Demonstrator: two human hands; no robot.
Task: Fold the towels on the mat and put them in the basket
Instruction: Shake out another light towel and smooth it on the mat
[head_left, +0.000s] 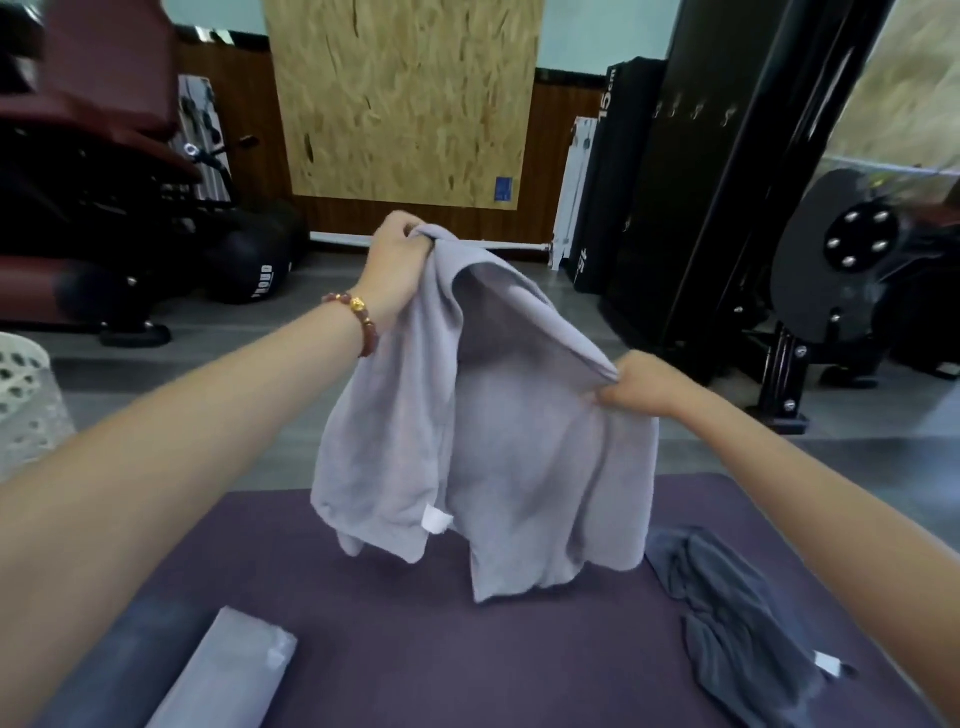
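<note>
A light grey towel (498, 457) hangs in the air above the purple mat (467, 649), its lower edge just over the mat. My left hand (397, 244) grips one top corner, raised high. My right hand (636, 382) pinches the other top edge, lower and to the right. A folded light grey towel (228, 670) lies on the mat at the near left. A crumpled dark grey towel (737, 618) lies on the mat at the right. The white perforated basket (23, 395) stands at the left edge, beyond my left forearm.
Beyond the mat is grey floor. A black weight machine (727, 208) stands at the back right, a dark red bench (88, 130) and a black ball (249, 265) at the back left. A chipboard panel (405, 98) leans on the far wall.
</note>
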